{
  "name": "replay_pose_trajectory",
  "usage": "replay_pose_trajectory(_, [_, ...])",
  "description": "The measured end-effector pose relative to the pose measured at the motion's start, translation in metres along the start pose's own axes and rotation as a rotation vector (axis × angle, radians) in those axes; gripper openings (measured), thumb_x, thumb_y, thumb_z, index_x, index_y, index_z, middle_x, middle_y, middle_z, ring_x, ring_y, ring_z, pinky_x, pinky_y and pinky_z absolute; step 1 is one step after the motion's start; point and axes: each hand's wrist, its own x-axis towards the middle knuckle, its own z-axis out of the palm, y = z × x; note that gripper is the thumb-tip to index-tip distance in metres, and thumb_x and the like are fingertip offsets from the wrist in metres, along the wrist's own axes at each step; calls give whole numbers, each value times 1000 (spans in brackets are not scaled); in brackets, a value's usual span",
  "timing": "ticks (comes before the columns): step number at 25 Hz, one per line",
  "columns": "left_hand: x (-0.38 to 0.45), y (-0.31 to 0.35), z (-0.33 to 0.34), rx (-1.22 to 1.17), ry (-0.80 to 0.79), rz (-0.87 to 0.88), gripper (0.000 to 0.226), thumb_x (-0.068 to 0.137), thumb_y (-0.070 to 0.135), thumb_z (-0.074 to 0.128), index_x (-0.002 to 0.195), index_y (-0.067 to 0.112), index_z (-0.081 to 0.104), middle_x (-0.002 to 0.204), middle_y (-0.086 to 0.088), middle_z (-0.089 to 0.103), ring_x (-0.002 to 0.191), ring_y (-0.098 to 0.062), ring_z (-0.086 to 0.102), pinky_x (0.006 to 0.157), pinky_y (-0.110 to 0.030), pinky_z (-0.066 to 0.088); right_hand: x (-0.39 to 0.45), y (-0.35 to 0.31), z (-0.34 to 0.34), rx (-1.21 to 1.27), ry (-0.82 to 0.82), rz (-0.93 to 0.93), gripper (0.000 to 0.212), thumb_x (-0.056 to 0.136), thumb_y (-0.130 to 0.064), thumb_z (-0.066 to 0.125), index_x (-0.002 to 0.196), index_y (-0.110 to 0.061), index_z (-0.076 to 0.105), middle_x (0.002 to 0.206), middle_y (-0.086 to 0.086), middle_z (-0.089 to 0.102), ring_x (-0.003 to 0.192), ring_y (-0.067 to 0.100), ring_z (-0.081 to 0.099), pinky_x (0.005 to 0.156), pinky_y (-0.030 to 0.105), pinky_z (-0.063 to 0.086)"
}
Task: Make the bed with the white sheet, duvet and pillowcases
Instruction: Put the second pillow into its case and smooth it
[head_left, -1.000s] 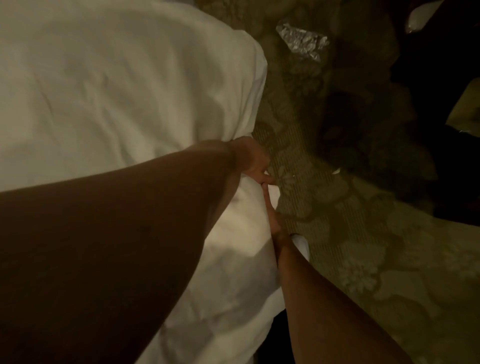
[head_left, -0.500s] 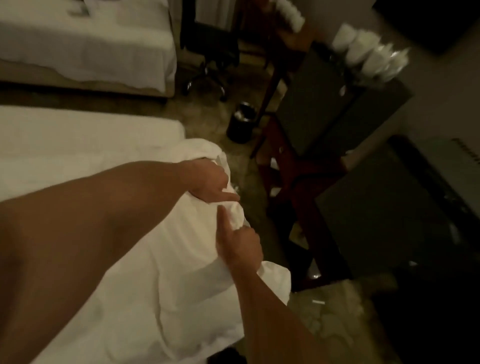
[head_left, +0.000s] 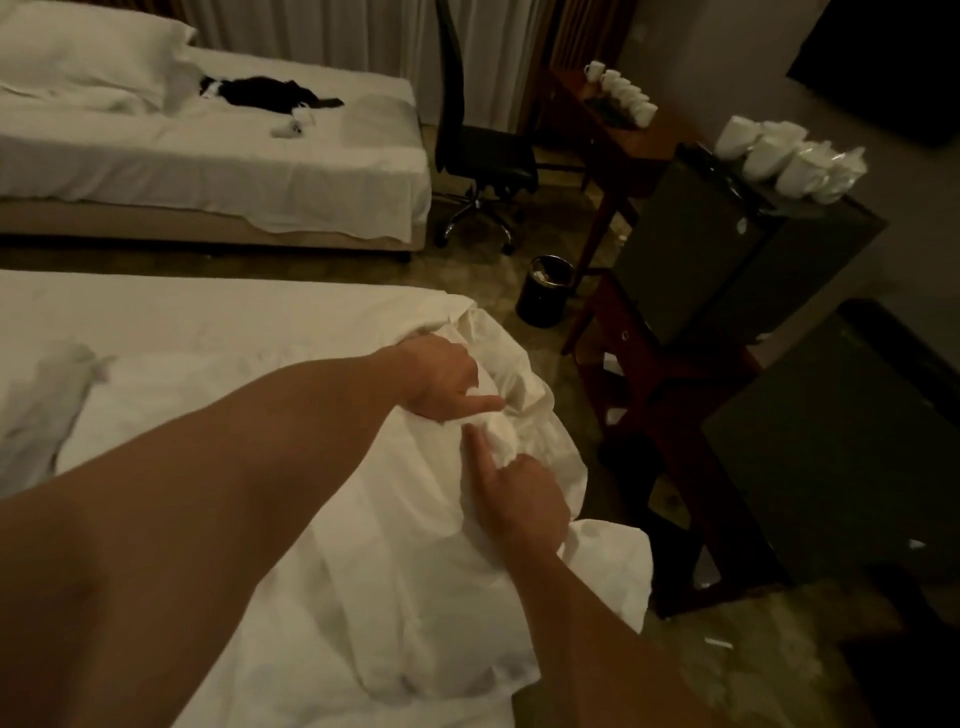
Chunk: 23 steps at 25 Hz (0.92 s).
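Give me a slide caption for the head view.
Left hand and right hand grip bunched white cloth duvet at the bed's corner.

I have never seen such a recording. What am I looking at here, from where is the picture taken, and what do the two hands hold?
There is no machine here. A person wears one camera on the head, so you look forward and down along their own arms. The left hand and the right hand both grip a bunched corner of the white duvet, which lies on the near bed at its edge. Behind stands a second bed with a pillow and a dark garment. To the right are an office chair, a small bin and white cups on dark furniture.
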Motion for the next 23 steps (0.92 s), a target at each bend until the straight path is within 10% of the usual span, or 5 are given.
replay_pose_trajectory(10, [-74, -123, 28, -118, 46, 27, 70, 88, 83, 23, 64, 28, 58, 76, 8, 60, 82, -16, 54, 89, -37, 44, -39, -127, 53, -64, -57, 83, 95, 81, -89, 17, 121, -15, 62, 118, 8, 68, 107, 28, 64, 98, 42, 47])
replay_pose_trajectory(15, [-154, -241, 31, -168, -1, 97, 53, 90, 79, 29, 68, 34, 43, 80, 5, 52, 81, -17, 51, 81, -32, 38, -87, -258, 112, -140, -62, 74, 49, 98, -63, 37, 94, -17, 55, 99, 7, 66, 92, 27, 63, 80, 38, 50])
replay_pose_trajectory(21, [-235, -374, 129, -127, -19, 86, 72, 88, 81, 24, 75, 22, 64, 77, 1, 63, 75, -18, 57, 72, -31, 40, -130, -365, 247, -252, -20, 14, 107, 69, -91, -12, 104, -17, 59, 96, 4, 70, 90, 26, 67, 86, 36, 49])
replay_pose_trajectory(23, [-258, -410, 181, -100, 4, 101, 85, 84, 83, 16, 80, 18, 70, 82, -2, 71, 81, -22, 64, 76, -33, 46, -144, -379, 304, -259, -78, 37, 94, 81, -87, 4, 109, -17, 60, 102, 4, 71, 98, 27, 67, 92, 39, 46])
